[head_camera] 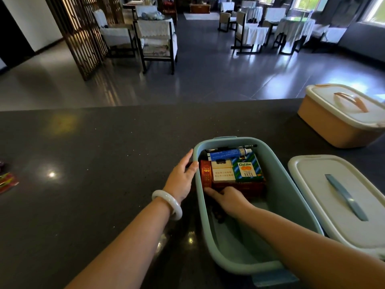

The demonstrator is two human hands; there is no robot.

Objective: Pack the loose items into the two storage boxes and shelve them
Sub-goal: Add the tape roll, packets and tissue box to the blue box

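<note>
The two forearms enter from the bottom edge, nearest the camera. The right hand (228, 200) reaches down into the open blue box (287, 197) at centre frame, its fingers curled against the red carton (239, 186); whether it actually grips it I cannot tell. The left hand (183, 176), with a white bangle (167, 203) on the wrist, rests flat with straight fingers on the box's outer left wall. Packed at the far end of the box are a white pack (222, 171), a green "Golden" pack (246, 168) and a blue tube (227, 154). The box's white lid (325, 197) lies just to its right on the dark counter (93, 153). A closed orange box (341, 115) sits at the upper right. Colourful wrappers (7, 181) lie at the left edge.
</note>
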